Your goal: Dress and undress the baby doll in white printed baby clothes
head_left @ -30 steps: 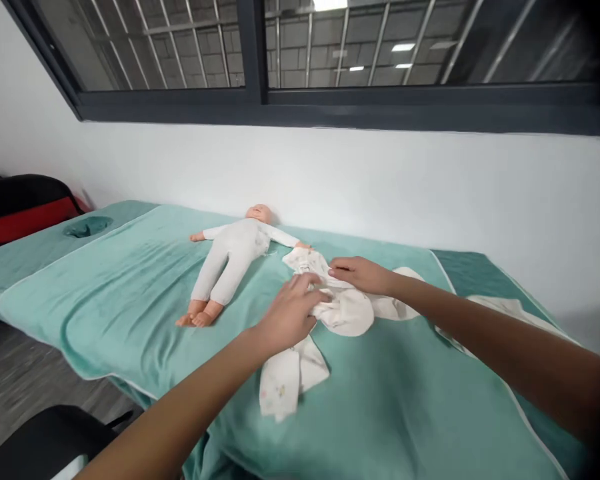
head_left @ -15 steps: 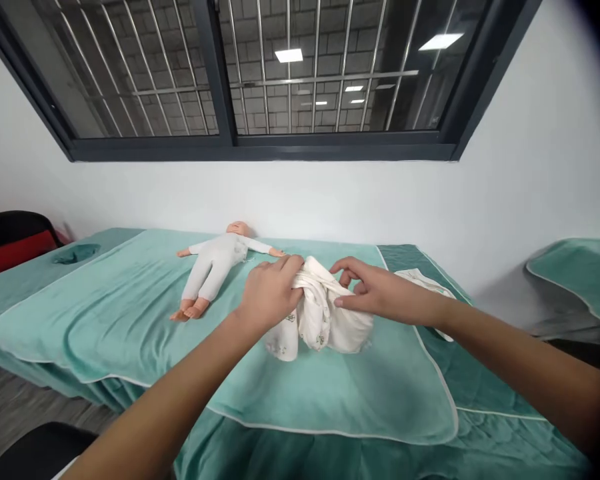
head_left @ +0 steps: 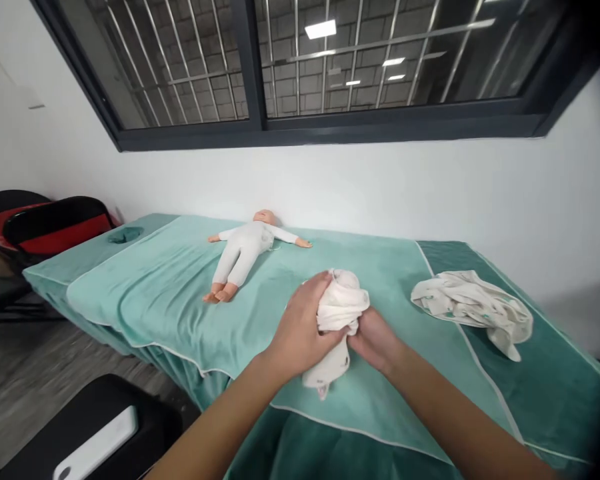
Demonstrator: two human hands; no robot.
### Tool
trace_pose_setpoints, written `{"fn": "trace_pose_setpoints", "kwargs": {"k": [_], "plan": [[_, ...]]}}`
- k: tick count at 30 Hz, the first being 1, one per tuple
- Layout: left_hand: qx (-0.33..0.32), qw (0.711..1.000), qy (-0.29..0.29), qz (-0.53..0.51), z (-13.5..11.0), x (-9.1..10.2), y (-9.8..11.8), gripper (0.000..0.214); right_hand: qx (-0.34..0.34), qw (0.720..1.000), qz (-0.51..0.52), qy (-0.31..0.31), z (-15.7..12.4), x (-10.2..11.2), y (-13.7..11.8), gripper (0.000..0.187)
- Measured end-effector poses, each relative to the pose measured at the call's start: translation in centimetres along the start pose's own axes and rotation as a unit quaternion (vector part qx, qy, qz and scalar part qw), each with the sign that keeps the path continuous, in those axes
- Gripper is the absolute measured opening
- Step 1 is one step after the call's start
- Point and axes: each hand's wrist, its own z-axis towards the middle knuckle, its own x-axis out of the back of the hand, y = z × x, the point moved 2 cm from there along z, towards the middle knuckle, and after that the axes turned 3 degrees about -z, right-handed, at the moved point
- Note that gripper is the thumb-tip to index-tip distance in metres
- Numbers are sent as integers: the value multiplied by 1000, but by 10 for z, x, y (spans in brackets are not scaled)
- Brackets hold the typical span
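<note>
A white cloth garment with a small print (head_left: 343,303) is bunched up between my two hands above the bed, one loose end hanging down. My left hand (head_left: 304,327) wraps round its left side, thumb across the front. From the lower right my right hand (head_left: 377,339) grips the bundle, its fingers partly hidden behind the fabric. Beyond them, a baby doll (head_left: 245,250) in white lies on its back with arms spread. Another crumpled white printed cloth (head_left: 473,303) rests to the right of my hands.
A green blanket with pale edging (head_left: 150,293) covers the massage bed, which has a face hole (head_left: 125,235) at its left end. Black and red chairs (head_left: 60,230) stand at the left. A white phone (head_left: 97,443) lies on a black seat (head_left: 35,427) in front. A barred window (head_left: 330,127) is above.
The cloth has been gathered into a tighter bundle. My right hand, loosely at its side before, now grips it from below. The view has shifted, showing more of the second cloth and the phone.
</note>
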Motion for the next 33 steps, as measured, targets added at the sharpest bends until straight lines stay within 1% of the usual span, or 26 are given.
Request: {"fn": "trace_pose_setpoints", "kwargs": {"k": [1,2,4,6,7,9,10,11,12,13,14,15,17,18,19,20,21,22,24,25,26,27,28,30,33], "plan": [[-3,1000,-20,23,-9,2,-7,86,3,1000,18,-3,6,-4,2,38],[2,999,-22,41,-18,6,-14,85,1,1000,26,-11,10,-9,3,38],[32,998,7,53,-38,18,-30,76,-8,999,8,-47,16,-20,7,40],[64,997,34,41,-62,33,-47,64,-11,990,-69,-119,16,-32,12,46],[72,996,41,39,-76,42,-56,59,-11,979,-126,-163,14,-36,16,51],[85,992,53,74,-110,64,-74,52,-4,937,-258,-234,11,-38,25,61],[92,988,66,103,-129,78,-84,51,6,913,-323,-248,10,-32,31,61],[113,979,89,142,-150,94,-94,49,22,890,-385,-245,10,-22,36,58],[144,963,122,191,-171,112,-103,45,41,868,-442,-222,12,-8,42,53],[176,940,164,244,-192,132,-112,42,67,849,-491,-184,14,10,46,49],[211,909,205,295,-213,152,-119,39,92,823,-541,-144,16,31,50,46],[253,870,243,346,-234,172,-126,37,113,796,-586,-107,17,53,53,44],[339,786,295,426,-274,206,-136,41,146,748,-646,-49,18,96,55,44],[377,748,304,454,-293,218,-140,46,164,725,-668,-25,18,114,54,43],[406,717,302,480,-311,225,-143,50,174,711,-682,-7,16,129,53,43],[428,695,287,502,-328,226,-147,52,180,701,-690,5,15,141,51,43],[448,679,260,520,-346,222,-151,53,189,694,-694,17,13,148,49,43],[472,669,225,528,-363,213,-155,53,199,689,-697,25,11,152,48,42],[531,661,137,512,-397,185,-166,54,219,673,-706,27,9,151,47,40],[555,668,85,488,-412,168,-172,55,227,662,-714,21,9,148,47,39],[565,666,67,483,-424,152,-176,55,232,651,-722,14,8,145,48,38],[564,661,67,491,-433,138,-179,56,236,642,-729,7,8,142,49,37],[570,652,71,495,-440,128,-181,57,237,637,-734,2,8,141,50,36],[579,639,84,500,-443,116,-184,58,233,637,-735,0,8,140,50,34],[580,640,84,498,-430,113,-181,57,222,653,-724,4,8,140,48,32]]}}
